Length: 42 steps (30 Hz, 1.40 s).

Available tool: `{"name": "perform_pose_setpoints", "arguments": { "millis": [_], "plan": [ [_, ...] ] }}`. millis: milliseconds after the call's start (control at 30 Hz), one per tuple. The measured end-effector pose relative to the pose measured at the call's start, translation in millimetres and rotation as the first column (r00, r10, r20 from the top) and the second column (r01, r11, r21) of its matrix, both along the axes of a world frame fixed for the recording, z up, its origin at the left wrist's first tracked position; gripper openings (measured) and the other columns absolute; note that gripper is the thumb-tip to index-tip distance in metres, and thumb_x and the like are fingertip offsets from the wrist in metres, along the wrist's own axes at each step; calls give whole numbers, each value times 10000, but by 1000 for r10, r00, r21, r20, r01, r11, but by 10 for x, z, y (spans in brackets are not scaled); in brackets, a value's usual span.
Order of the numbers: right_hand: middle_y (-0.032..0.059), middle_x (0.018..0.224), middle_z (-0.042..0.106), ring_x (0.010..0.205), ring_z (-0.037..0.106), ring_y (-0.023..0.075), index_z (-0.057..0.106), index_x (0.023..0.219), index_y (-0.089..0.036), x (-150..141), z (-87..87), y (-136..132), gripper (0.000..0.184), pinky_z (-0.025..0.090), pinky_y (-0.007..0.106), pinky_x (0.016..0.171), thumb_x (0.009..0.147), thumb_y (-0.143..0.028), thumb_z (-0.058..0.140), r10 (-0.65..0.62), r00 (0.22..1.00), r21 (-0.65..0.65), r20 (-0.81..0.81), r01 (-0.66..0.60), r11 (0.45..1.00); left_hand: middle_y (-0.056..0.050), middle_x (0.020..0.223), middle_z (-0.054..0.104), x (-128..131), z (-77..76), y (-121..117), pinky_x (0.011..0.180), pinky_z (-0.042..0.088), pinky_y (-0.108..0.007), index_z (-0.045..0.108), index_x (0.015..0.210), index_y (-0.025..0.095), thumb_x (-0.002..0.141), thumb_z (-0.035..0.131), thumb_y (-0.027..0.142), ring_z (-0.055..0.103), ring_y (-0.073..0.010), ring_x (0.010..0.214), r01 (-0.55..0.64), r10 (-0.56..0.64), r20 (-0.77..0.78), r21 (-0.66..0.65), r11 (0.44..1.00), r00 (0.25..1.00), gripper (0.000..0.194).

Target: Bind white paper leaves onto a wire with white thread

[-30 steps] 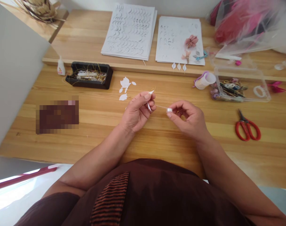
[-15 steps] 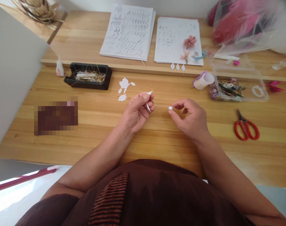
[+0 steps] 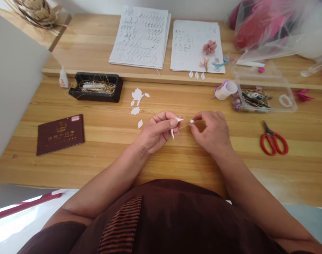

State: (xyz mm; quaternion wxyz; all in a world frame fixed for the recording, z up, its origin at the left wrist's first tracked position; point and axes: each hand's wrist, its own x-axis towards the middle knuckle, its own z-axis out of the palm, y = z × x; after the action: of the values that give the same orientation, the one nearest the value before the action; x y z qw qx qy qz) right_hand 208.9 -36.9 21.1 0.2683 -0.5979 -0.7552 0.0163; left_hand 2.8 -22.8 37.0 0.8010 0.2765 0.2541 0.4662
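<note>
My left hand [image 3: 159, 132] is closed, pinching white leaf-shaped paper pieces [image 3: 172, 134] between thumb and fingers. Fine gold wire curls out beside their tips. Across a small gap, my right hand [image 3: 214, 130] grips a small white thread spool [image 3: 192, 121] between thumb and forefinger. A thin strand [image 3: 185, 126] runs from the spool to the left hand's fingers. Loose white paper cutouts [image 3: 137, 94] lie on the wooden table beyond the left hand, and a single white cutout [image 3: 140, 124] rests close to its knuckles.
Red-handled scissors [image 3: 274, 141] lie at right, below a clear plastic box [image 3: 272, 97] of supplies. A black tray [image 3: 115, 88] with gold wire, a glue bottle [image 3: 63, 78] and a maroon booklet [image 3: 60, 134] are at left. Paper stacks [image 3: 139, 38] lie on the raised shelf.
My left hand has moved right and slightly down, turning a little, so the hands are closer and the strand between them is shorter. A single cutout beside the left hand now shows.
</note>
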Motion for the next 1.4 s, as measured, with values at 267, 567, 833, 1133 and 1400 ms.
{"name": "perform_pose_setpoints", "arguments": {
  "millis": [267,567,833,1133,1400],
  "plan": [
    [116,1025,741,1052,604,340,670,920,-228,-12,36,5,96,420,465,887,848,-287,645,-225,968,-120,111,238,964,-25,788,734,-2,-44,-12,602,518,-179,750,750,148,700,934,278,612,-56,596,34,-33,-56,15,999,998,231],
    [140,1062,703,1098,545,360,667,935,-225,30,35,29,150,369,469,853,857,-338,606,-357,909,-160,213,393,905,-3,725,701,-5,4,33,581,506,-179,698,744,152,667,928,279,596,-59,585,-50,49,-95,-12,999,994,274],
    [150,1104,682,1144,503,377,642,935,-228,95,25,68,156,352,484,847,852,-349,589,-419,877,-178,234,463,869,2,777,723,-8,42,52,574,508,-169,648,728,157,655,918,267,594,-47,583,-123,120,-88,-29,992,989,301],
    [157,1061,692,1111,524,381,647,933,-230,121,-24,79,135,373,490,832,844,-324,610,-383,910,-133,156,404,905,3,777,726,-10,51,51,565,514,-171,638,727,160,639,926,266,601,-52,580,-129,125,-78,-42,991,989,320],
    [136,1081,726,1119,570,368,661,967,-224,83,3,83,145,397,498,896,833,-273,639,-356,928,-148,112,369,917,4,771,724,-11,68,54,560,508,-170,640,729,163,626,932,274,589,-47,568,-131,127,-86,-43,990,988,328]
  ]
}}
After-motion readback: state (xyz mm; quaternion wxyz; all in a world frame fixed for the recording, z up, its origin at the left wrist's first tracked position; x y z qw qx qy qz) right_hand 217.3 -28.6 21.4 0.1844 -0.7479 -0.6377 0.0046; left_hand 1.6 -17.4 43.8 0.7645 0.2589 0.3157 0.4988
